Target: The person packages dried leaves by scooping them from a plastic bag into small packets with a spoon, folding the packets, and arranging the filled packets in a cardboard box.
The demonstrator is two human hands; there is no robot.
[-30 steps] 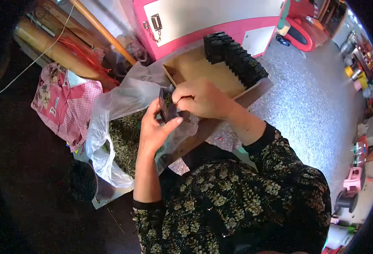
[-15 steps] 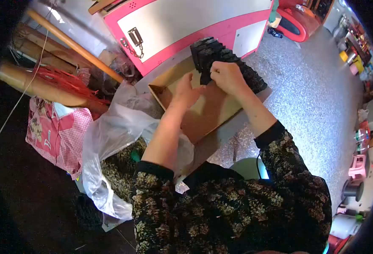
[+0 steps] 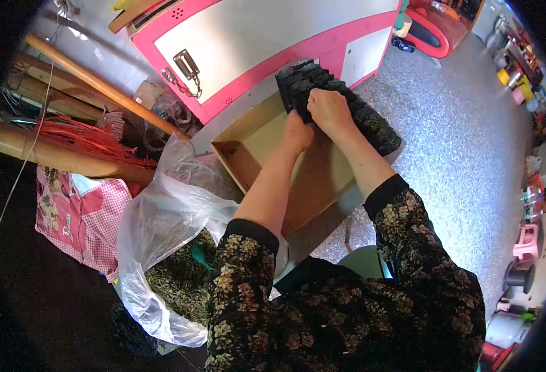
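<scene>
Both of my hands are together at the near side of a row of dark, ridged, block-like bundles (image 3: 372, 121); their kind I cannot make out. My right hand (image 3: 330, 110) is closed, its fingertips against the dark bundles and what they pinch hidden. Just left of it and lower, my left hand (image 3: 299, 132) is also closed, fingers bunched and mostly turned away from view. Beneath my hands lies a shallow tan cardboard box (image 3: 248, 133), with the dark row along its far right side.
A clear plastic bag (image 3: 155, 229) of loose dried brown-green material (image 3: 183, 282), with a green piece (image 3: 199, 254) in it, stands at left. Behind the box is a pink-and-white cabinet (image 3: 273, 31). Bamboo poles (image 3: 99, 80) and a pink checked cloth bag (image 3: 84, 217) lie left.
My left hand has moved right and up to the dark bundles beside my right hand, its fingers closing from apart. The right hand stays at the bundles. The view has shifted slightly.
</scene>
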